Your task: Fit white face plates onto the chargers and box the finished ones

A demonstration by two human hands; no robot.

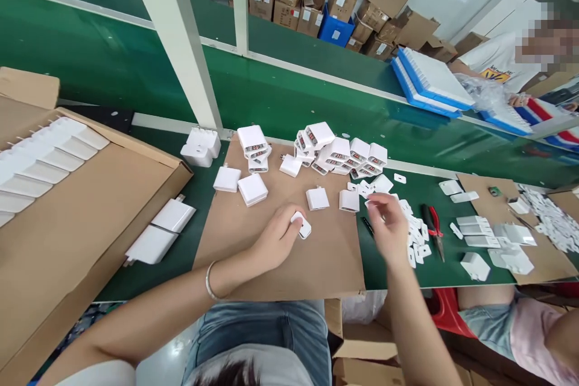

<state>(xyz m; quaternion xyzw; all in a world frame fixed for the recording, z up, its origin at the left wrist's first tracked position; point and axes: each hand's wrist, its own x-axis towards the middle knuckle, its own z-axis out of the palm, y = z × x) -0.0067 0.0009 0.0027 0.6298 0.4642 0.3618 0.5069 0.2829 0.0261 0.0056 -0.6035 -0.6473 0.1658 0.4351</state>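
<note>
My left hand [281, 235] is closed around a white charger block [304, 228], whose end faces up and shows a slot-like opening. My right hand [388, 224] hovers at the board's right edge with thumb and forefinger drawn together; what lies between them is too small to make out. Around it are small white end plates [418, 235] in a loose pile. Two white charger housings [318, 198] stand just beyond my hands. Farther back, several more charger housings [339, 149] are stacked, open ends showing inner parts.
Brown cardboard [280, 280] covers the green bench before me. On the left sits a carton [136, 157] with rows of white chargers. Red-handled pliers [434, 226] lie right of the plates. A metal post [176, 30] rises behind. Co-workers sit right and across.
</note>
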